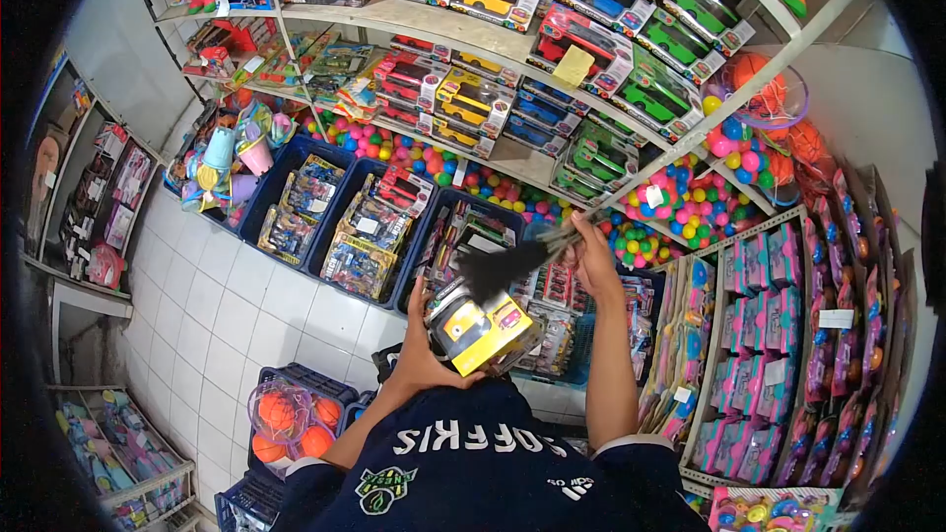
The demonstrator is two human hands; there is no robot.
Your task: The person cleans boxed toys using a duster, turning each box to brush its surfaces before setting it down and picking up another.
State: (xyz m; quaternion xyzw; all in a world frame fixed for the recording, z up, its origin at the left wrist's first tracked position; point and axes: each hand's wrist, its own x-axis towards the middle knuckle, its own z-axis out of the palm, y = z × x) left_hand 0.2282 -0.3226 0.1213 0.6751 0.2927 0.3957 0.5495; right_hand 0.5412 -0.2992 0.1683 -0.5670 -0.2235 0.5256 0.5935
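From where I'm standing, the person works in front of the shelf [340, 12], the one loaded with stacked toy-vehicle boxes [493, 0]. I'd call this box [501, 343] partly brushed at most: the feather duster [501, 271] lies across its upper side, and the box is not on the shelf. The feathers look to be touching it, though blur there leaves me unsure. Whether the boxes on the shelf have had the same going-over, I can't tell; nothing about them shows it either way.

The box itself sits in the person's grasp, out in front of the shelf, between the shelf and the person's chest. It is mostly bright yellow, tilted, with a clear-looking window on one side where a dark toy vehicle with a yellow front shows through. A neighbouring panel carries a small printed picture of a reddish vehicle. The corners look square to me, and I see no crushing, but part of it is hidden by fingers and feathers.

The left hand [419, 363] has the box clasped, thumb along its near edge and fingers up the side. The right hand [594, 261], nearer the shelf, is closed around the duster's thin handle. A dark blue bin [333, 212] stands on the floor before the shelf.
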